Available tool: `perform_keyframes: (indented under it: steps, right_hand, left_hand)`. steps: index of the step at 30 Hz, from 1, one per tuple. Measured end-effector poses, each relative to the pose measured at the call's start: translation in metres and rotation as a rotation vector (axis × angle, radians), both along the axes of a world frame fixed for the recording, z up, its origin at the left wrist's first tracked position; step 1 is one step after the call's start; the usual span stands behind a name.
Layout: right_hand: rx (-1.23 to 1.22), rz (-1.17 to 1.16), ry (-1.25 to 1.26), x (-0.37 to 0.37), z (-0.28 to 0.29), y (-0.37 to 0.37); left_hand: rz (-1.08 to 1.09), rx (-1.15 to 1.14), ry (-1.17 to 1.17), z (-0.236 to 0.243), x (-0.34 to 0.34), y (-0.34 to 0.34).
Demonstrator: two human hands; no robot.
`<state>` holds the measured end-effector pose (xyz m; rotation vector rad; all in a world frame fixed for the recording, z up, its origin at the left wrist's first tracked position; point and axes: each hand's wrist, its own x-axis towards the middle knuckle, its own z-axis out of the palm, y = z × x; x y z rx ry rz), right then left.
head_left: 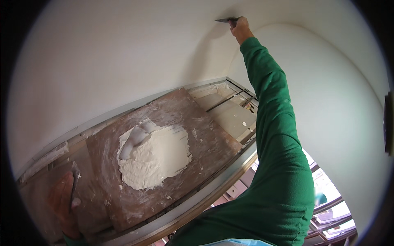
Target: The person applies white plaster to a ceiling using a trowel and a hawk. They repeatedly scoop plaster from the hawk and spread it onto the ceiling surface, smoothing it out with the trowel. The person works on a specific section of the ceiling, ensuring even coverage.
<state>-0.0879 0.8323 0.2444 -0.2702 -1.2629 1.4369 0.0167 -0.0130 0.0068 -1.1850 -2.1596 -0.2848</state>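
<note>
High on the pale wall, my right arm is stretched out in a green sleeve. My right hand is closed around a putty knife, whose thin dark blade lies close to the wall and casts a shadow. At the lower left, in shade, my left hand is closed on a scraper with a bit of white on its blade. Between the hands, a heap of wet white plaster lies spread on a brown board. A shadow falls across the heap's upper left part.
Under the brown board runs a scaffold platform with dark metal bars and white splatters. Its pale front rail borders a drop to a lower level with furniture. On the right stands a curved white wall. A dark object shows at the right rim.
</note>
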Motion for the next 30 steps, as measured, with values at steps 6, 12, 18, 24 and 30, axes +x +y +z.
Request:
perform_keyframes:
  steps: [6,12,18,24,30]
  right_hand:
    - [-0.143,0.083,0.236,0.107,0.057,-0.085]
    - [0.023,0.052,0.412,0.172,0.08,-0.109]
    - [0.183,0.023,0.498,0.236,0.1,-0.12]
    - [0.17,0.08,0.532,0.301,0.086,-0.131]
    - [0.564,-0.141,0.463,0.322,-0.048,-0.242]
  left_hand:
    - [-0.095,0.087,0.059,0.013,0.004,0.015]
    - [-0.166,0.106,0.07,0.016,0.007,0.017]
    - [-0.189,0.125,0.095,0.017,0.016,0.021]
    - [-0.147,0.201,0.038,0.008,0.013,0.023]
    - [-0.185,1.189,-0.892,-0.009,-0.023,0.058]
